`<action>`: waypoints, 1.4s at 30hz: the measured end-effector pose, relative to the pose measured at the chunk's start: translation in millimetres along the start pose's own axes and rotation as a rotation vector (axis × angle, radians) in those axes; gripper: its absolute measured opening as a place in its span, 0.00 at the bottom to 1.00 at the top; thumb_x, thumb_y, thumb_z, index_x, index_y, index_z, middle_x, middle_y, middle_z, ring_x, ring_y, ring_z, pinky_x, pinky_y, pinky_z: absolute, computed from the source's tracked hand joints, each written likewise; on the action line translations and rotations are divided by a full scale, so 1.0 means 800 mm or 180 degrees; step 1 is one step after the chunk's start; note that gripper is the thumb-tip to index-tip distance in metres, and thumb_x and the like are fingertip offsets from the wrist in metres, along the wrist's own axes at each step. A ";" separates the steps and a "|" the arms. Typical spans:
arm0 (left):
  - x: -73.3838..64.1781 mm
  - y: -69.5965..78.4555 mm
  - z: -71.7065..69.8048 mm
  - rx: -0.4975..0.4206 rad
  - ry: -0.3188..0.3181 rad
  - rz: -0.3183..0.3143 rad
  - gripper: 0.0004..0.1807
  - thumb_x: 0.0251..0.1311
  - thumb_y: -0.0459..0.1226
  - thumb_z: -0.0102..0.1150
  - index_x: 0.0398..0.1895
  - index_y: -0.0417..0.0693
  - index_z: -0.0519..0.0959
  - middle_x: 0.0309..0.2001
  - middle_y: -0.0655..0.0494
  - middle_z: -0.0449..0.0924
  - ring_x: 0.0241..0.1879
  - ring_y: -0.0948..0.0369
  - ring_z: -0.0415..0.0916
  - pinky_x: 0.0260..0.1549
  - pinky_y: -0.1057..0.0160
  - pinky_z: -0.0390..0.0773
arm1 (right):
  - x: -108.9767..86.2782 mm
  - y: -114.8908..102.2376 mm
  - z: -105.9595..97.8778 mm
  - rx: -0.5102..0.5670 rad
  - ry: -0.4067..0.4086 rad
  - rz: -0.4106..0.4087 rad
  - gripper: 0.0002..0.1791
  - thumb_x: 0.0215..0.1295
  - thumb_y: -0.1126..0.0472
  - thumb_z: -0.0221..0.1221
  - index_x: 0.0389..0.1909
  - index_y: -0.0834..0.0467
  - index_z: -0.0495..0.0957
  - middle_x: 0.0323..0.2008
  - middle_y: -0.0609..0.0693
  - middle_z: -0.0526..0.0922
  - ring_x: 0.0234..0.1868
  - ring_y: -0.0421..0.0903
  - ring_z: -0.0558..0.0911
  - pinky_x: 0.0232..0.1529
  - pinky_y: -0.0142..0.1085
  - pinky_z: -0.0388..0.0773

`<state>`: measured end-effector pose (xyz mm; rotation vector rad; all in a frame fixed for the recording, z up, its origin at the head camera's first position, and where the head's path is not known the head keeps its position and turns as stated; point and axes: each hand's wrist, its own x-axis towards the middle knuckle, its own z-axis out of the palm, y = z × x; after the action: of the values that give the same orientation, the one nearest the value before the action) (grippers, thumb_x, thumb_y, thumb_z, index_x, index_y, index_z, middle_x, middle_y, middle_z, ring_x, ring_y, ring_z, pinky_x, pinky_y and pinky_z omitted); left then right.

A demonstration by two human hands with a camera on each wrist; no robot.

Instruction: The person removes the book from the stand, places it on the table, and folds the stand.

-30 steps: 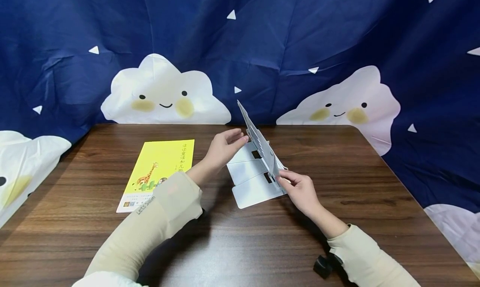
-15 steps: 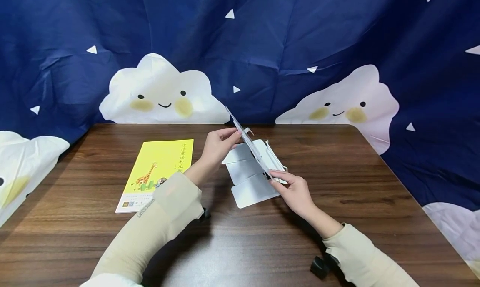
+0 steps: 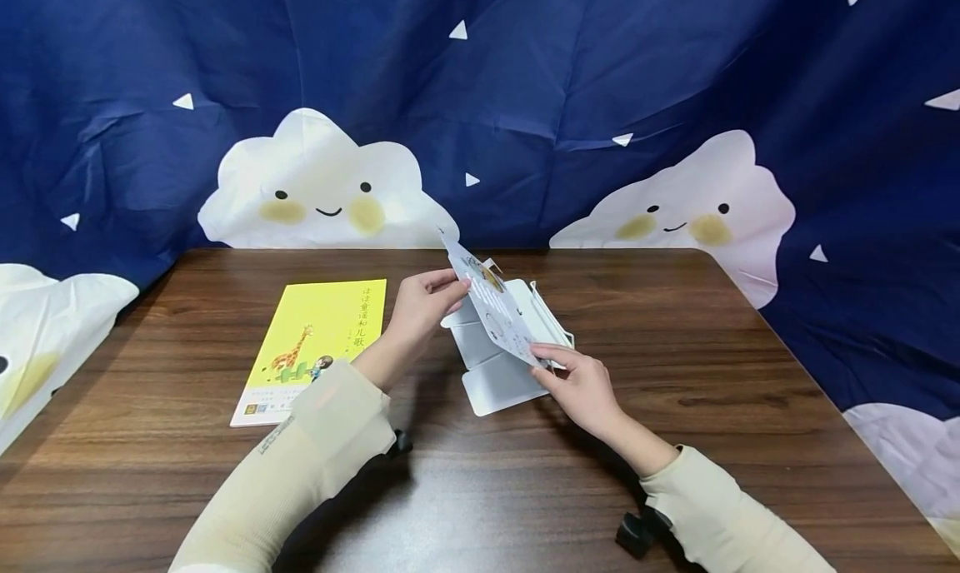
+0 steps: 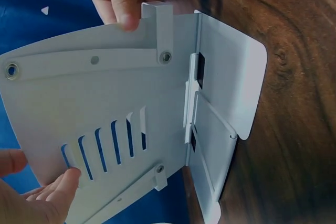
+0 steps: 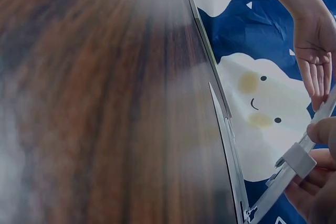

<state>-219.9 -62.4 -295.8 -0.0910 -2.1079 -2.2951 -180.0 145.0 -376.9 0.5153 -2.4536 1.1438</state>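
White folding book stand (image 3: 504, 386) on desk (image 3: 720, 373), between hands. Head view: tilted panel (image 3: 489, 302) runs long axis 11-to-5 o'clock. Left hand (image 3: 420, 306) pinches edge at 10, right hand (image 3: 583, 391) pinches corner at 5; neither nearer.

- The head camera is looking forward and down from farthest back.
- The left wrist camera is facing the slotted white metal stand (image 4: 152, 93) up close.
- The right wrist camera is looking low across the brown wooden table (image 5: 105, 103).
- All three are seeing the stand.
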 end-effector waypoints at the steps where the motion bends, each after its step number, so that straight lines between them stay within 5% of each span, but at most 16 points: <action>1: -0.001 -0.001 -0.002 -0.0012 0.0022 -0.0022 0.18 0.52 0.29 0.53 0.47 0.26 0.70 0.43 0.37 0.73 0.40 0.57 0.73 0.41 0.60 0.71 | 0.000 -0.001 0.000 -0.0040 -0.0018 -0.0009 0.14 0.44 0.66 0.64 0.36 0.59 0.81 0.38 0.49 0.80 0.41 0.43 0.76 0.34 0.39 0.74; 9: -0.011 -0.007 -0.015 -0.0123 0.0174 -0.0123 0.16 0.51 0.26 0.50 0.44 0.24 0.71 0.40 0.34 0.74 0.30 0.61 0.75 0.39 0.57 0.72 | 0.001 -0.007 0.005 -0.0258 -0.0121 -0.0176 0.14 0.43 0.64 0.65 0.35 0.58 0.81 0.38 0.46 0.80 0.31 0.41 0.78 0.27 0.35 0.73; 15: -0.016 -0.015 -0.024 -0.0171 0.0322 -0.0252 0.14 0.51 0.24 0.49 0.43 0.24 0.71 0.39 0.34 0.74 0.28 0.62 0.75 0.38 0.58 0.73 | 0.002 -0.008 0.010 -0.0471 -0.0161 -0.0375 0.15 0.40 0.63 0.67 0.34 0.58 0.81 0.37 0.45 0.80 0.39 0.41 0.77 0.28 0.33 0.71; 27: -0.022 -0.044 -0.038 -0.0040 0.0551 -0.0456 0.14 0.48 0.21 0.46 0.40 0.22 0.71 0.34 0.37 0.76 0.26 0.60 0.74 0.37 0.59 0.74 | -0.001 -0.014 0.014 -0.0765 -0.0442 -0.0312 0.16 0.40 0.59 0.66 0.34 0.59 0.81 0.38 0.48 0.80 0.42 0.45 0.77 0.37 0.39 0.72; 33: 0.022 -0.137 -0.069 -0.0230 0.0613 -0.0457 0.15 0.44 0.23 0.49 0.38 0.28 0.73 0.32 0.43 0.77 0.29 0.58 0.76 0.32 0.60 0.76 | -0.001 -0.015 0.018 -0.0888 -0.0561 -0.0471 0.17 0.39 0.59 0.67 0.34 0.60 0.81 0.38 0.50 0.80 0.42 0.45 0.77 0.41 0.38 0.71; 35: 0.016 -0.131 -0.068 -0.0224 0.0638 -0.0487 0.15 0.44 0.23 0.49 0.38 0.27 0.73 0.31 0.43 0.76 0.29 0.58 0.76 0.31 0.61 0.76 | -0.002 -0.015 0.019 -0.0930 -0.0580 -0.0524 0.17 0.39 0.59 0.67 0.34 0.60 0.81 0.38 0.51 0.80 0.42 0.45 0.76 0.42 0.38 0.71; 40: -0.021 -0.079 -0.057 -0.0166 0.0595 -0.0603 0.14 0.45 0.20 0.46 0.39 0.21 0.70 0.27 0.43 0.74 0.26 0.60 0.74 0.32 0.61 0.76 | -0.003 -0.013 0.023 -0.1044 -0.0606 -0.0632 0.16 0.40 0.59 0.66 0.34 0.59 0.80 0.39 0.50 0.79 0.42 0.44 0.76 0.42 0.38 0.71; 42: -0.021 -0.082 -0.059 -0.0172 0.0607 -0.0631 0.14 0.46 0.20 0.46 0.39 0.20 0.69 0.27 0.43 0.74 0.26 0.60 0.74 0.32 0.62 0.76 | -0.003 -0.013 0.024 -0.1090 -0.0624 -0.0666 0.16 0.40 0.59 0.66 0.33 0.59 0.80 0.38 0.50 0.79 0.42 0.44 0.76 0.41 0.38 0.71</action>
<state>-208.2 -104.2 -366.4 0.3372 -2.0429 -2.3558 -176.3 124.4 -382.6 0.7837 -2.6087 0.5980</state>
